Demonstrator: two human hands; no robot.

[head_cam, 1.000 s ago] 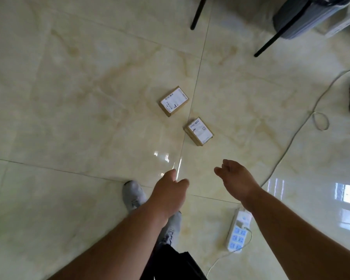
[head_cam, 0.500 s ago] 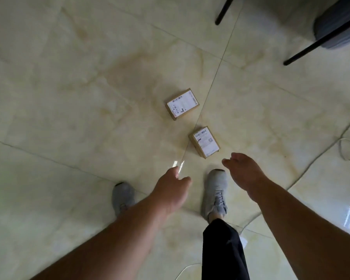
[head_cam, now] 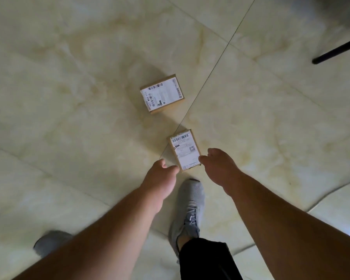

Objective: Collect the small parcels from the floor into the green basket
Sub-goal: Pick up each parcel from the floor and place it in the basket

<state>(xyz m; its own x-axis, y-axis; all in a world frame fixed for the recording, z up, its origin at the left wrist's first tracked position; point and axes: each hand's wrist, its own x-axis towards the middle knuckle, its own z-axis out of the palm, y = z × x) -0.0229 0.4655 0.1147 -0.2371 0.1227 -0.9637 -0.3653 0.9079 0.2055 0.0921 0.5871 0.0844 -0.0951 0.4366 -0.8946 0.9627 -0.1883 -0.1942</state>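
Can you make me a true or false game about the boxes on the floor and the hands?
1. Two small parcels lie on the floor: near parcel, far parcel. True.
2. The left hand holds a parcel. False: it holds nothing.
3. The green basket stands beside the parcels. False: no basket is in view.
4. Both parcels show white labels facing up. True.
5. The right hand reaches beside the near parcel. True.

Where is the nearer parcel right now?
In the head view the nearer parcel lies on the floor tiles at centre, between the left hand and right hand.
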